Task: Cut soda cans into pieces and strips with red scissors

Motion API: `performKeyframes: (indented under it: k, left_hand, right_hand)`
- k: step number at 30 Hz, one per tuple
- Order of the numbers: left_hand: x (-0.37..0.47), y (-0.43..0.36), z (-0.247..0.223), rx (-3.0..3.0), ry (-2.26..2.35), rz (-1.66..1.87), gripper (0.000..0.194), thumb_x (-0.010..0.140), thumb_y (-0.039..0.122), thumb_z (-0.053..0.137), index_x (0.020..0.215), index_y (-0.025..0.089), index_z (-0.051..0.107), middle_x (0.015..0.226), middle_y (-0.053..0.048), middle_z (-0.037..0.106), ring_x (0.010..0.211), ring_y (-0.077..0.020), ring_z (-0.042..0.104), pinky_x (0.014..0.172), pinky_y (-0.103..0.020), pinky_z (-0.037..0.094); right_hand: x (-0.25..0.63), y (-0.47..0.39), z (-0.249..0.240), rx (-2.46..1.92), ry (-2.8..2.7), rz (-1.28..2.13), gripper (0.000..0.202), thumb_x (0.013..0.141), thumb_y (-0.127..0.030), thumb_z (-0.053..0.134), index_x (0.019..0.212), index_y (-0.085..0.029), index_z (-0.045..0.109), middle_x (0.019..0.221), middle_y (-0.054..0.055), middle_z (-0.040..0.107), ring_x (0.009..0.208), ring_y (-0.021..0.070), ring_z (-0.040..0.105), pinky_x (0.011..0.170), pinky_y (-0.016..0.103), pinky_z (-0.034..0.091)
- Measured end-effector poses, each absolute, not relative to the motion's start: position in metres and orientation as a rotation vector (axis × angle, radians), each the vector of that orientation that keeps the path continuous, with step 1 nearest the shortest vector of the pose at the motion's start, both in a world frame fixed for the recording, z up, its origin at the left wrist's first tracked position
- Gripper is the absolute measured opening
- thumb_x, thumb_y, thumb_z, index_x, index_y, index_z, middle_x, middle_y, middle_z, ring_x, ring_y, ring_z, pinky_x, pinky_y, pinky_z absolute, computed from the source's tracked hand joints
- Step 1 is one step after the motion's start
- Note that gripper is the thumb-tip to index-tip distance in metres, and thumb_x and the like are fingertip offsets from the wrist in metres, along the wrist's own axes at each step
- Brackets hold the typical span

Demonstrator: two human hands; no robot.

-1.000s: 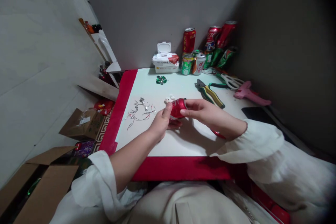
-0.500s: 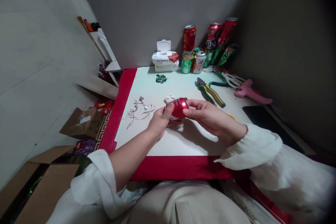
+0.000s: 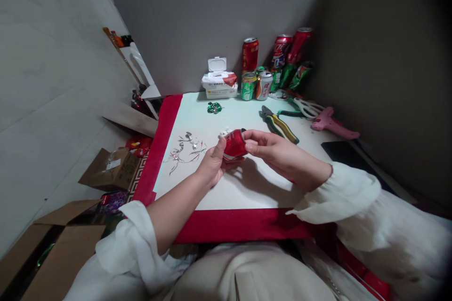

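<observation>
The person at this table has both hands round one short red drink can (image 3: 235, 145), held tilted over on its side above the white sheet (image 3: 226, 197), well in front of the pack of YIBAO wet wipes (image 3: 219, 90) and slightly to the right of it. The left hand (image 3: 212, 162) grasps the can's left end, thumb pressed on top and the other fingers tucked underneath. The right hand (image 3: 270, 148) has its thumb and forefinger closed on the other end; from here I can't tell whether those fingertips grip anything besides the can.

Just in front of the wipes pack lies a little heap of green metal pieces (image 3: 214, 107). Farther forward and to the pack's left, thin silver strips (image 3: 185, 148) are scattered. A white lump (image 3: 225, 132) sits directly in front of the pack, partly hidden behind the can.

To the pack's right stand more cans, among them a tall red can (image 3: 250, 54), a green can (image 3: 248, 86) and a pale can (image 3: 264, 85). Forward and right of the pack I see pliers (image 3: 281, 127) with yellow-and-green handles, then, farther right, a pink glue gun (image 3: 332, 123).
</observation>
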State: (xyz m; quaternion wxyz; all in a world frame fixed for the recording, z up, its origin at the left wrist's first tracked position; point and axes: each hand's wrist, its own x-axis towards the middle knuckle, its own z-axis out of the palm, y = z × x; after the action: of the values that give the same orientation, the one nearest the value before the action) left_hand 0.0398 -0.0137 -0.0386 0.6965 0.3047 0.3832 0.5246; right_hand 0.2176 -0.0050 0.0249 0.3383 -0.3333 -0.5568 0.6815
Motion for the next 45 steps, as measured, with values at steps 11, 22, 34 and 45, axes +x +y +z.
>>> performKeyframes:
  k: [11, 22, 34, 45]
  left_hand:
    - [0.044, -0.010, -0.029, 0.448, 0.891, 1.073, 0.079, 0.095, 0.075, 0.031, 0.112, 0.008, 0.071, 0.077, -0.013, 0.076, 0.062, -0.0204, 0.072, 0.077, -0.037, 0.060]
    - [0.035, -0.007, -0.030, 0.445, 0.863, 0.895, 0.054, 0.104, 0.037, 0.032, 0.102, 0.002, 0.072, 0.080, -0.018, 0.076, 0.070, -0.0204, 0.075, 0.073, -0.029, 0.057]
    - [0.034, -0.008, -0.031, 0.519, 0.854, 0.863, 0.026, 0.092, 0.013, 0.050, 0.102, 0.004, 0.072, 0.082, -0.015, 0.075, 0.070, -0.0165, 0.074, 0.075, -0.025, 0.057]
    - [0.034, -0.006, -0.034, 0.554, 0.865, 0.826, 0.028, 0.094, 0.010, 0.045, 0.105, 0.005, 0.070, 0.083, -0.014, 0.075, 0.072, -0.0167, 0.074, 0.080, -0.028, 0.056]
  right_hand:
    - [0.223, 0.006, 0.053, -0.971, -2.144, 1.240, 0.026, 0.082, -0.038, 0.071, 0.104, -0.024, 0.073, 0.112, 0.004, 0.076, 0.107, 0.0259, 0.066, 0.098, 0.041, 0.048]
    - [0.236, 0.093, 0.044, -1.534, -2.486, 0.252, 0.014, 0.088, -0.027, 0.058, 0.084, -0.022, 0.070, 0.080, 0.007, 0.071, 0.082, 0.0267, 0.063, 0.074, 0.036, 0.036]
    - [0.233, 0.106, 0.020, -1.515, -2.568, 0.163, 0.013, 0.087, -0.029, 0.064, 0.090, -0.024, 0.076, 0.089, 0.009, 0.076, 0.099, 0.0344, 0.067, 0.104, 0.060, 0.029]
    - [0.265, 0.125, 0.042, -1.159, -2.639, 0.313, 0.079, 0.075, -0.037, 0.077, 0.148, -0.021, 0.050, 0.151, 0.014, 0.055, 0.135, 0.0328, 0.055, 0.108, 0.041, 0.046]
